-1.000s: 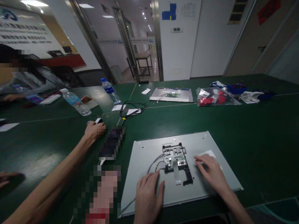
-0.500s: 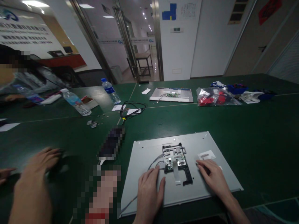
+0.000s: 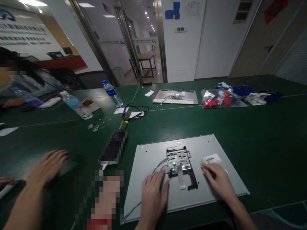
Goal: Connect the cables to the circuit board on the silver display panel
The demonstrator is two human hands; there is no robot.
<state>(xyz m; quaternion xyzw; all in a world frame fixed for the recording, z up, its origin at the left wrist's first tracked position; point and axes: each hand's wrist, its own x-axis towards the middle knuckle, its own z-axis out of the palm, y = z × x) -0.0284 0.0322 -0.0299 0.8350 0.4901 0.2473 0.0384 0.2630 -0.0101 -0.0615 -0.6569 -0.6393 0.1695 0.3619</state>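
Plainly, both hands lie flat and open, gripping nothing. The left hand (image 3: 153, 195) presses on the metal panel (image 3: 148, 156) beside the grey wires (image 3: 157, 166), its fingertips at the small circuit board (image 3: 178, 164). The right hand (image 3: 219, 183) rests just right of the black bracket (image 3: 192, 182), below a white sticker (image 3: 211, 158). Spread either side of the board, they seem to steady the panel, which lies flat on the green table (image 3: 263, 134) directly before the person. A co-worker's hand (image 3: 48, 166) rests well apart at left.
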